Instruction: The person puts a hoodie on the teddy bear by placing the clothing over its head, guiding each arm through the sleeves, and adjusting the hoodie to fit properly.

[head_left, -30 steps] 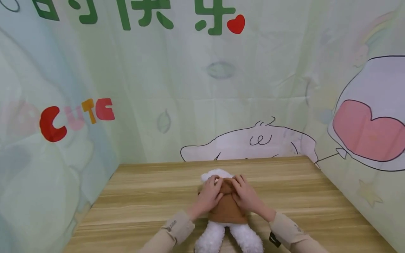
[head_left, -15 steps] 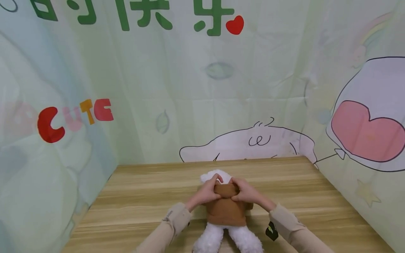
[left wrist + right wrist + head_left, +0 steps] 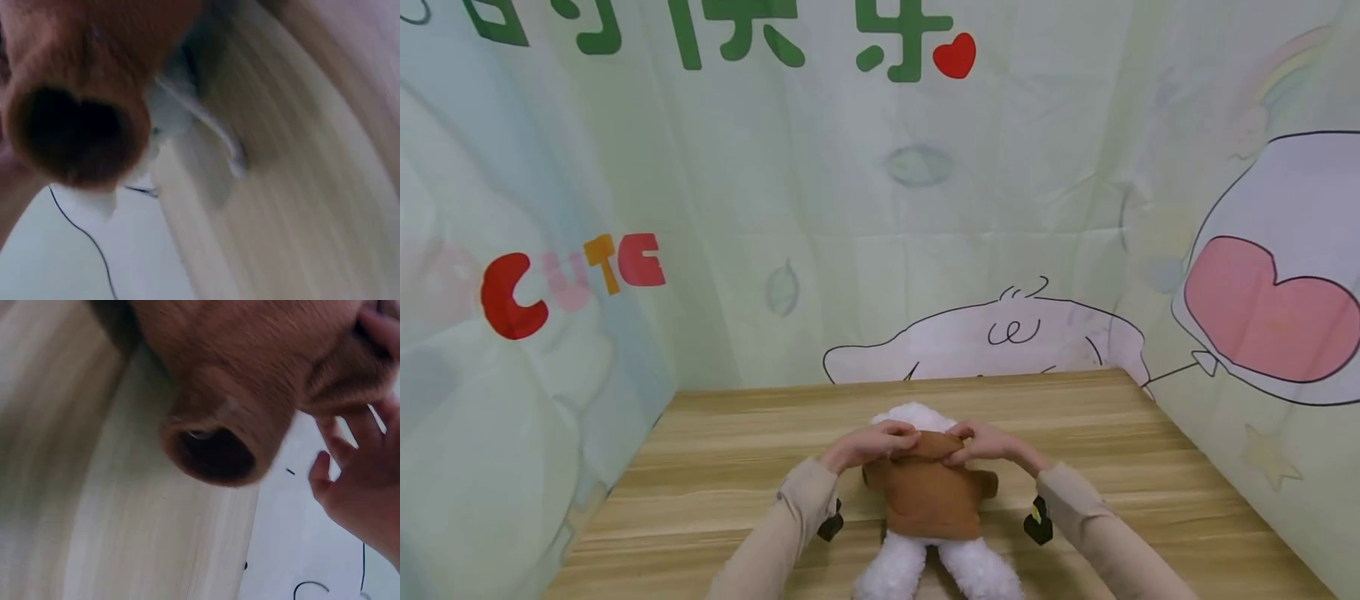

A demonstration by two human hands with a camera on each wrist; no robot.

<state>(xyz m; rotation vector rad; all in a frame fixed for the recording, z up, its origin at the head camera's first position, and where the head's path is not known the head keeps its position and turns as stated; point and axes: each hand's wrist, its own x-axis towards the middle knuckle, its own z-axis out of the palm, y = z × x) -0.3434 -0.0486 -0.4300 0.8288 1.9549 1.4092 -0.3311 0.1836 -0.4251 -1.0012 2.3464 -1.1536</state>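
Observation:
A white plush toy (image 3: 897, 567) lies on the table, fluffy legs toward me, wearing a brown knit top (image 3: 934, 504). My left hand (image 3: 872, 442) pinches the left side of the folded collar (image 3: 931, 447). On its other side, the thumb and fingers of my right hand (image 3: 992, 443) grip the same band. White fleece of the toy's head (image 3: 913, 412) shows just beyond the collar. Both short sleeves stick out sideways; a dark, hollow sleeve opening (image 3: 75, 134) faces the left wrist camera, and the other sleeve (image 3: 219, 456) gapes in the right wrist view.
The wood-grain table (image 3: 737, 450) runs back to a printed cloth backdrop (image 3: 737, 250). Black wrist devices (image 3: 1037, 525) hang below both cuffs. Thin dark cables (image 3: 87, 234) lie beyond the table edge in the left wrist view.
Both hands have drawn apart from the collar's middle toward its two sides, the left one moving farther out. The collar now lies flatter and wider, and both sleeves have come into sight.

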